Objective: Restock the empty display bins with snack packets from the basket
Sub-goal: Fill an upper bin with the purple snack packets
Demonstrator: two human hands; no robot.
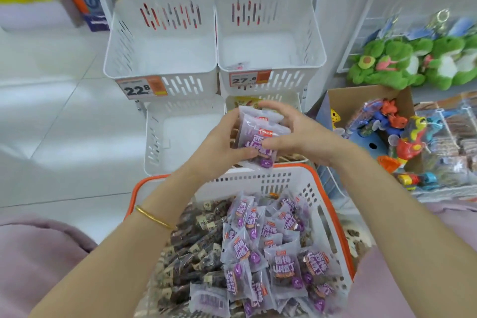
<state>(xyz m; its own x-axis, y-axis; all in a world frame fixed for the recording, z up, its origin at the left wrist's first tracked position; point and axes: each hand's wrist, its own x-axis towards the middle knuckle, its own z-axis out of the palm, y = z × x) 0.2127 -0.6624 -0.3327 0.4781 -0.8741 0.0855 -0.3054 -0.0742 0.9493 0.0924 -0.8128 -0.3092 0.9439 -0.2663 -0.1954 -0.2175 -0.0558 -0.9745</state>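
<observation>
Above the basket (271, 183), head view: left hand (222, 143) and right hand (299, 137) both curl their fingers round a stack of purple snack packets (259, 137). More packets (273, 255) lie in the basket at 6 o'clock. Empty white bins (121, 41) stand at 12 o'clock.

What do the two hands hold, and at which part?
Both hold one small stack of purple snack packets: the left hand grips its left side, the right hand its right side and top.
</observation>
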